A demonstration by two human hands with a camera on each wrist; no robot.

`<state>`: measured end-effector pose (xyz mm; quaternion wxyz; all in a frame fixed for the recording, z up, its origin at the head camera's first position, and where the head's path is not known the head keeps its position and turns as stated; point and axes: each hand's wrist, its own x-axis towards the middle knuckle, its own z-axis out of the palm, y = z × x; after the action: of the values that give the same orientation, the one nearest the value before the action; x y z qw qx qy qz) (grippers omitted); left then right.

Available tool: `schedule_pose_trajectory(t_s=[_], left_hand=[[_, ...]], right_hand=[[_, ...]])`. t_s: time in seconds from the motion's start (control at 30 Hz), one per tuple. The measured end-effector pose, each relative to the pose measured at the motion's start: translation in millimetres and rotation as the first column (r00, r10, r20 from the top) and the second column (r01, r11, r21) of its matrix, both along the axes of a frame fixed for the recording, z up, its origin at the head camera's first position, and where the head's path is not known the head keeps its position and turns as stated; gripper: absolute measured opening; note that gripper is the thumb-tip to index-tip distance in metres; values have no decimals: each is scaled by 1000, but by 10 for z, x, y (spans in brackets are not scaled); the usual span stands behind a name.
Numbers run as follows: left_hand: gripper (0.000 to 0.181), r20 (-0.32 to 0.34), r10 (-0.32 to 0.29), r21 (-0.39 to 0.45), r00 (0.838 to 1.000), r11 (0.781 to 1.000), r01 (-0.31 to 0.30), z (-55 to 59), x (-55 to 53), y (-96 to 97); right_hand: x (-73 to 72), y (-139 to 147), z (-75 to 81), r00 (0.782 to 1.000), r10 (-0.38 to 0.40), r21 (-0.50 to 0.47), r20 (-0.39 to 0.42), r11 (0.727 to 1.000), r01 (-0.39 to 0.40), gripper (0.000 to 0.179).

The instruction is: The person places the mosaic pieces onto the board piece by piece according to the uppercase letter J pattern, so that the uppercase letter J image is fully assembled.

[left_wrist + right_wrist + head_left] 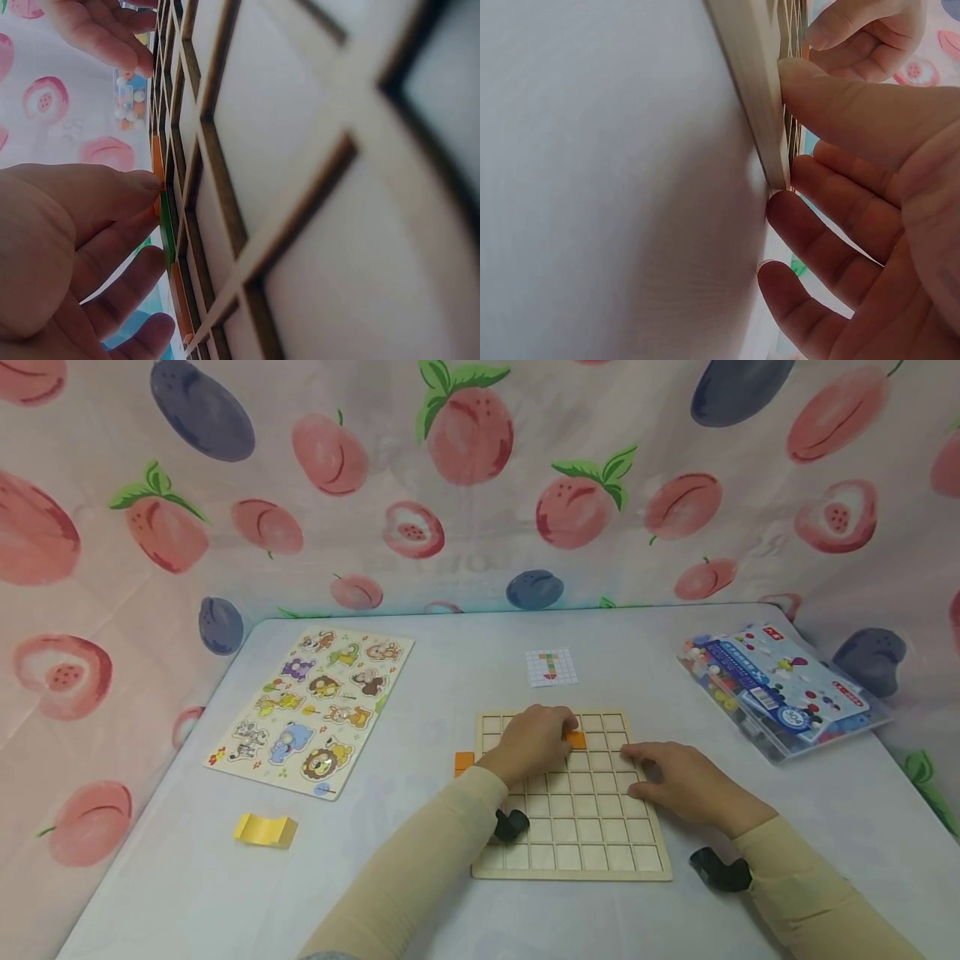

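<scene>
A wooden grid board (pixel 581 832) with raised square cells lies in front of me. Over its upper part, my left hand (pixel 531 745) pinches an orange square tile (pixel 576 741) between thumb and index finger, at the cells. The left wrist view shows a green tile (pixel 167 229) and another orange piece (pixel 178 300) beside that tile, under the other fingers. My right hand (pixel 686 783) rests its thumb and index finger on the board's right edge, fingers loosely bent. More orange tiles (pixel 464 763) lie against the board's left side, partly behind my left hand.
Behind the board lies a small pattern card (pixel 552 667) showing a coloured shape on a grid. An animal puzzle board (pixel 315 714) and a yellow curved block (pixel 266 831) are at the left. A clear plastic box (pixel 783 693) of colourful parts sits at the right.
</scene>
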<state>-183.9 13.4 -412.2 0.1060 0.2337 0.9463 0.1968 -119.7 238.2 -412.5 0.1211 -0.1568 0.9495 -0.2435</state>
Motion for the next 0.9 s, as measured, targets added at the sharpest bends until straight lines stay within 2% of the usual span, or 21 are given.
schedule_pose_trajectory(t_s=[0.23,0.5,0.9], left_hand=[[31,25,29,23,999,999,-30,50,26,-57],[31,7,34,30,999,999,-34,124,83,-195],[31,3,90,71,996,993,-90,141,144,-518]], right_hand=[[-11,19,-13,1000,17,-8,-7,1000,-17,54],[-3,-2,-7,1000,-6,12,9,1000,6,56],[1,1,-1,1000,-2,4,-4,1000,2,56]])
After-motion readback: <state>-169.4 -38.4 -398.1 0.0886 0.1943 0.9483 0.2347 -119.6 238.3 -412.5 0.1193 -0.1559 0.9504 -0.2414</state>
